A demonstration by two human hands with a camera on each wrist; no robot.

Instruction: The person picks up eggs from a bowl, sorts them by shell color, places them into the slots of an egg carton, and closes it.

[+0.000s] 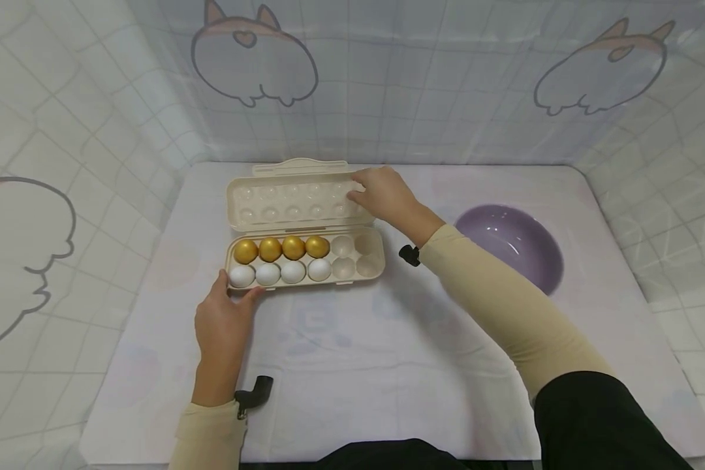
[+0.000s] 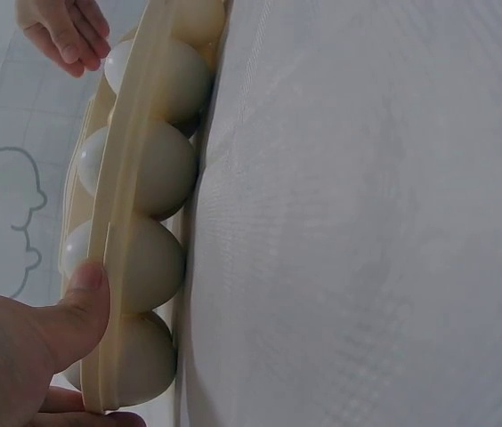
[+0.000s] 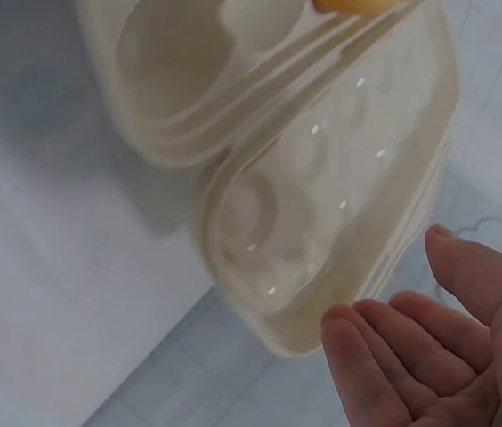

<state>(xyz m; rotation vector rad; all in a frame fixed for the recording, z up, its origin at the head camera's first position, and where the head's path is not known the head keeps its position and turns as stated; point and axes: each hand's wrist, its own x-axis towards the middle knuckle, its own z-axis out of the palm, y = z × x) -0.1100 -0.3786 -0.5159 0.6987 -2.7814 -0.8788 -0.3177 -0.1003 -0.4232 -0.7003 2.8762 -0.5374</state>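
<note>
A cream plastic egg carton [image 1: 361, 236] lies opened on the table, its lid [image 1: 294, 202] tipped back. Gold eggs [image 1: 294, 247] fill part of the back row and white eggs [image 1: 293, 272] part of the front row; the cups at the right end hold nothing. My left hand [image 1: 223, 326] grips the carton's front left corner, thumb [image 2: 86, 302] on the front rim and fingers round the end. Over the right end of the lid is my right hand [image 1: 388, 196]. Its fingers [image 3: 425, 356] are loosely extended beside the lid's edge, with nothing held.
A purple bowl [image 1: 514, 245] stands on the right of the table, partly behind my right forearm. A white cloth [image 1: 352, 391] covers the table. Printed curtains [image 1: 399, 78] hang along the back edge and both sides.
</note>
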